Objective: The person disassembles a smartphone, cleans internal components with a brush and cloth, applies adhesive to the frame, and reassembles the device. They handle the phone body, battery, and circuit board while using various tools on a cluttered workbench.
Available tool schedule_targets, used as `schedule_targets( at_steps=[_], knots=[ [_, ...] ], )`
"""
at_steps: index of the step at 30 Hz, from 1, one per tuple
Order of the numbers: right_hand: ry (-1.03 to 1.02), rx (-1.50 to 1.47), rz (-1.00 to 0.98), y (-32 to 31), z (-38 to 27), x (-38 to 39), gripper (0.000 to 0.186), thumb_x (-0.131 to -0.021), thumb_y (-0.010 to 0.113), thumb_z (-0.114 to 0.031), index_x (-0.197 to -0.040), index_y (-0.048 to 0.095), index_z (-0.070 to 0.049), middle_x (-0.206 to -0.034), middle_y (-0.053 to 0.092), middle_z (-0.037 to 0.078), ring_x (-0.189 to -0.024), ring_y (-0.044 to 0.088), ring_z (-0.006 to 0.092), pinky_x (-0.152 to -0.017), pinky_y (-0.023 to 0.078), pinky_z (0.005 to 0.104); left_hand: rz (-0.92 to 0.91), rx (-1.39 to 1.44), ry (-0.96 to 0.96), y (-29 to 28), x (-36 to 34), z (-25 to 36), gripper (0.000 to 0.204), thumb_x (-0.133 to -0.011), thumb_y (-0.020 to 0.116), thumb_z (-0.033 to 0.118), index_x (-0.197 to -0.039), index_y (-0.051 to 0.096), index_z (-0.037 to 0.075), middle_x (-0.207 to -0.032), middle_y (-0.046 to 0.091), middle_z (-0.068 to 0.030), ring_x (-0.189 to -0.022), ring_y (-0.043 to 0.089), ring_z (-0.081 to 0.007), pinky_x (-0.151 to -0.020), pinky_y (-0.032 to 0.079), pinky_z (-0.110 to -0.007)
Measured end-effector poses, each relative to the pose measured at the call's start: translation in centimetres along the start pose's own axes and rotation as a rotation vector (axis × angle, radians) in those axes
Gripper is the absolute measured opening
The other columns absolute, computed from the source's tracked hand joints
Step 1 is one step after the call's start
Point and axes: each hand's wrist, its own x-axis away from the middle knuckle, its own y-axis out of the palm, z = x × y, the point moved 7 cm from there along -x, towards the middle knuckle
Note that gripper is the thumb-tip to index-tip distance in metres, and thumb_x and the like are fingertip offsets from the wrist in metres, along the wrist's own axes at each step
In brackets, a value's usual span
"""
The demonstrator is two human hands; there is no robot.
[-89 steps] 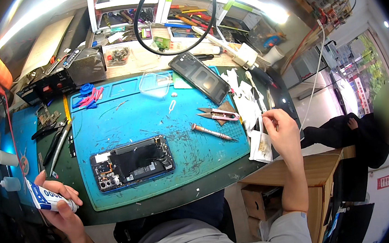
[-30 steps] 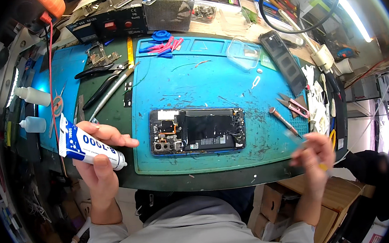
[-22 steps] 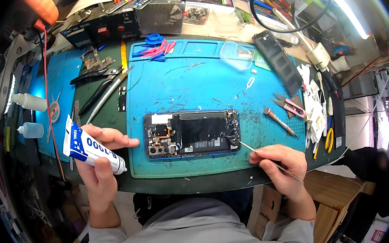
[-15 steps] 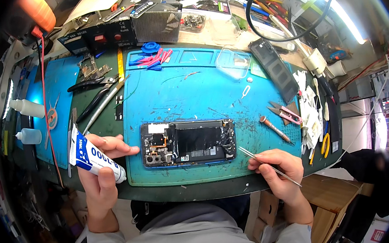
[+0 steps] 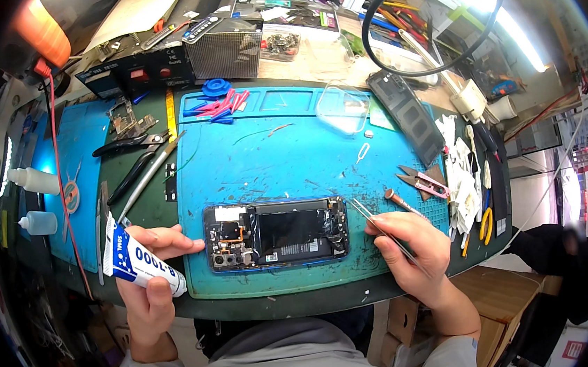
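Observation:
An opened phone (image 5: 277, 233) lies flat on the blue work mat (image 5: 291, 156), its battery and boards exposed. My left hand (image 5: 150, 283) grips a white and blue glue tube (image 5: 133, 260) just left of the phone, one finger touching the phone's left edge. My right hand (image 5: 412, 250) holds thin metal tweezers (image 5: 374, 222), their tips close to the phone's right end.
A dark phone back panel (image 5: 407, 114) lies at the mat's far right. Small snips (image 5: 421, 182), a screwdriver (image 5: 402, 203) and white scraps sit to the right. Pliers (image 5: 130, 143), small white bottles (image 5: 34, 181) and red and blue picks (image 5: 220, 104) lie left and behind. A black cable loop hangs above.
My right hand came in from the right edge with the tweezers and now rests at the phone's right end. My left hand brought the glue tube closer to the phone.

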Motion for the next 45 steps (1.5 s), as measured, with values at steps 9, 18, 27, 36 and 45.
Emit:
schedule_targets(
  at_steps=[9,18,27,36,45],
  knots=[
    [-0.059,0.056,-0.007,0.38,-0.19,0.74,0.025,-0.08,0.078,0.006,-0.105,0.075,0.002,-0.097,0.077,0.015,-0.08,0.076,0.0264,-0.068,0.059,0.0322,-0.009,-0.028,0.016,0.07,0.0,0.05,0.07,-0.101,0.061,0.058,-0.127,0.041,-0.003,-0.11,0.069,-0.0215,-0.1,0.075,-0.0329,-0.108,0.047,-0.053],
    [-0.087,0.074,-0.002,0.4,-0.39,0.59,0.028,-0.078,0.078,0.007,-0.105,0.075,0.001,-0.096,0.077,0.014,-0.079,0.075,0.0264,-0.066,0.058,0.0323,-0.014,-0.035,0.013,0.12,-0.04,0.17,0.07,-0.101,0.061,0.058,-0.128,0.04,-0.004,-0.111,0.069,-0.023,-0.1,0.075,-0.033,-0.108,0.046,-0.052],
    [-0.095,0.098,0.013,0.47,-0.45,0.55,0.027,-0.078,0.079,0.005,-0.104,0.076,0.0,-0.096,0.077,0.012,-0.079,0.075,0.026,-0.066,0.058,0.0321,-0.016,-0.057,0.013,0.03,-0.15,0.3,0.071,-0.1,0.061,0.058,-0.126,0.042,-0.005,-0.11,0.069,-0.0232,-0.099,0.075,-0.0336,-0.108,0.046,-0.052],
    [-0.114,0.084,0.038,0.31,-0.52,0.56,0.023,-0.081,0.078,0.004,-0.104,0.076,0.0,-0.096,0.077,0.012,-0.08,0.076,0.0257,-0.066,0.059,0.0318,-0.003,-0.066,0.008,0.18,-0.17,0.21,0.067,-0.102,0.058,0.056,-0.127,0.041,-0.004,-0.11,0.069,-0.0239,-0.099,0.075,-0.0333,-0.109,0.045,-0.054],
    [-0.099,0.049,0.077,-0.03,-0.22,0.84,0.023,-0.085,0.077,0.004,-0.107,0.073,0.002,-0.096,0.076,0.014,-0.082,0.076,0.0279,-0.07,0.061,0.0343,0.076,-0.068,0.079,-0.19,0.1,0.6,0.067,-0.101,0.059,0.059,-0.127,0.041,0.0,-0.102,0.068,-0.0195,-0.091,0.074,-0.03,-0.097,0.053,-0.05]
  ],
)
